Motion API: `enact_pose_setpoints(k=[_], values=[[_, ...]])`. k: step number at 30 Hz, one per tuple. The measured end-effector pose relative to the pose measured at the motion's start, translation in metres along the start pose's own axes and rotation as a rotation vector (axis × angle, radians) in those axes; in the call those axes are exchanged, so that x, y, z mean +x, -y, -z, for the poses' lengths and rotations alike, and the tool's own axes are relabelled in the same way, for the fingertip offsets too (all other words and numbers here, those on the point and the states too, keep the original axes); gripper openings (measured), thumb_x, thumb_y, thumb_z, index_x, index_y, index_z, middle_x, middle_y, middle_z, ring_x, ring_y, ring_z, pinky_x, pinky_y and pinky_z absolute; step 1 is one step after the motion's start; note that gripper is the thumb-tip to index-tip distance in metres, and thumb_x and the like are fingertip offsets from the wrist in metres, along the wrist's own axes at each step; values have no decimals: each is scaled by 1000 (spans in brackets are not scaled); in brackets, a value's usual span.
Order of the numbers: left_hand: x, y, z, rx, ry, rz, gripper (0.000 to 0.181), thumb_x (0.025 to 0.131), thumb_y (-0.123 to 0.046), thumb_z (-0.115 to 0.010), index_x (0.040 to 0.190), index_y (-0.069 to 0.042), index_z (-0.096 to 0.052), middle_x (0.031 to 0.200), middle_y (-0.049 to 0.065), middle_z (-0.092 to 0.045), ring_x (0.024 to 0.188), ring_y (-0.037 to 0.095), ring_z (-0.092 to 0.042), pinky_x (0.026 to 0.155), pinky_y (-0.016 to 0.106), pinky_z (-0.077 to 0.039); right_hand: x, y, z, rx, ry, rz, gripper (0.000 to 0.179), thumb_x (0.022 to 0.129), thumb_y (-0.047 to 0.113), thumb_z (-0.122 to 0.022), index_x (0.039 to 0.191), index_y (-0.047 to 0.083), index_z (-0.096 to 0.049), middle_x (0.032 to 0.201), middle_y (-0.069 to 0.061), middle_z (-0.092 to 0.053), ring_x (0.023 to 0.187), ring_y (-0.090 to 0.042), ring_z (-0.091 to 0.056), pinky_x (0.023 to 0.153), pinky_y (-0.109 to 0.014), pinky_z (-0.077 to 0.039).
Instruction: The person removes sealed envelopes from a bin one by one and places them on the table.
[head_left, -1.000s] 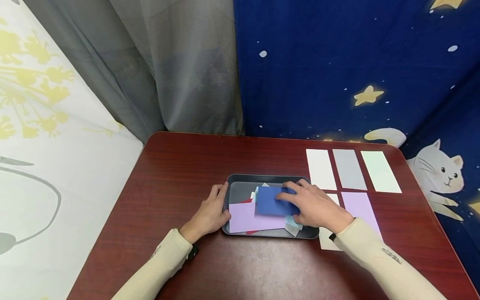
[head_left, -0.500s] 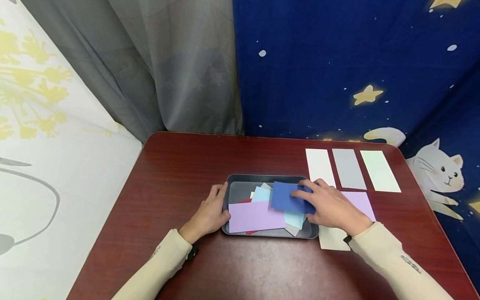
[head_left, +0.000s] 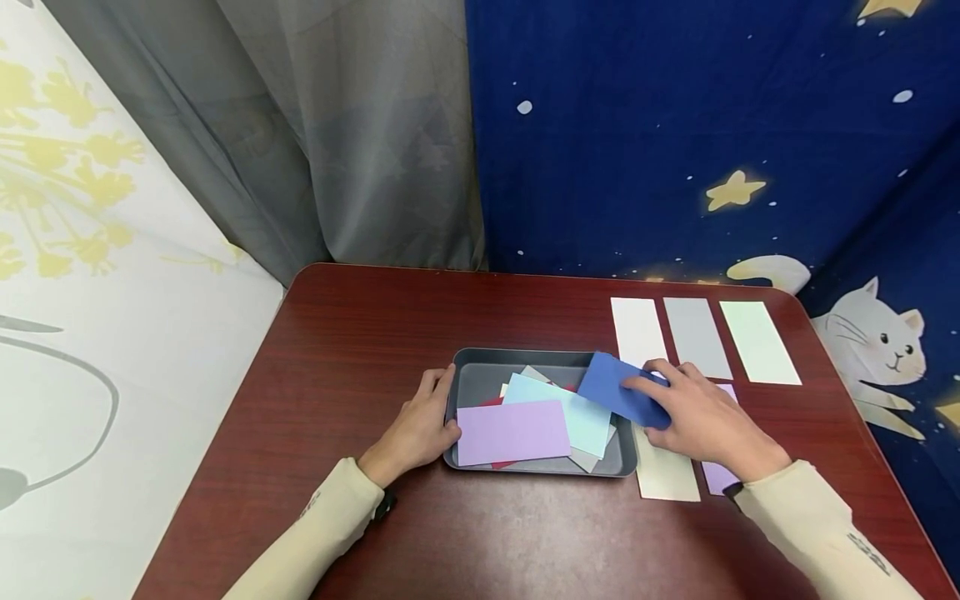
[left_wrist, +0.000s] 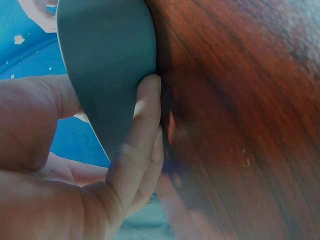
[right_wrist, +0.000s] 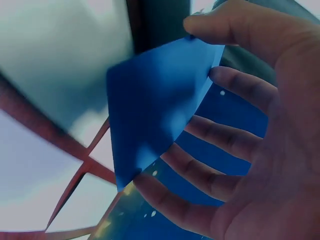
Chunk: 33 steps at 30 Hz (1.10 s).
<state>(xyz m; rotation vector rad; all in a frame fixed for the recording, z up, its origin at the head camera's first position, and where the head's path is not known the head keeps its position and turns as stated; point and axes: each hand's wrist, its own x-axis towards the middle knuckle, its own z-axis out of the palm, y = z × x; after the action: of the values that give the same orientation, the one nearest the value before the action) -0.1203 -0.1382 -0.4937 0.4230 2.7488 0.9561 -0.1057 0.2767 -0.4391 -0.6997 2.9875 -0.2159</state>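
My right hand holds a blue paper card over the right rim of a dark grey tray. In the right wrist view the thumb is at one edge of the blue card and the fingertips line another. My left hand grips the tray's left side; in the left wrist view its fingers press the outer wall and the thumb reaches over the rim. Inside the tray a lilac card overlaps a pale blue card, with red and grey cards partly hidden beneath.
Right of the tray, cards lie in rows on the brown table: white, grey and pale green at the back. A cream card and a lilac card lie in front, partly under my right hand.
My right hand has moved right with the blue card, turning it and uncovering the pale blue card in the tray. The left hand has stayed on the tray.
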Motion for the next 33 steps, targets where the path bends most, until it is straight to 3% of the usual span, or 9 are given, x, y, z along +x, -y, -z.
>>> enact_pose_setpoints(k=[10,21,25,33], values=[[1,1,0,4,4,4,91,93,-1,-71,172,3,-27,162,18,-39,77,26,-59,73,40,-52,-21,-27,-1,29,5,-144,74,83,40,-92,147,13,-68,139,-30,-56,106,-49,-60,64,-60,-60],[1,0,0,3,8,6,91,93,-1,-72,172,4,-26,161,18,-40,80,28,-61,75,41,-53,-43,-55,-3,66,105,-294,82,91,52,-84,155,8,-56,137,-41,-47,101,-57,-59,69,-66,-60],[1,0,0,3,7,5,91,93,-1,-72,172,4,-26,161,18,-40,82,29,-61,76,42,-53,-53,-69,-6,79,119,-322,84,95,56,-80,155,6,-53,139,-46,-43,103,-63,-59,71,-72,-57],[0,0,0,5,4,-1,91,93,-1,-72,172,4,-27,161,19,-40,87,30,-63,80,45,-54,-73,-97,-9,72,132,-383,82,97,56,-77,153,2,-50,134,-46,-41,95,-61,-61,77,-77,-54]])
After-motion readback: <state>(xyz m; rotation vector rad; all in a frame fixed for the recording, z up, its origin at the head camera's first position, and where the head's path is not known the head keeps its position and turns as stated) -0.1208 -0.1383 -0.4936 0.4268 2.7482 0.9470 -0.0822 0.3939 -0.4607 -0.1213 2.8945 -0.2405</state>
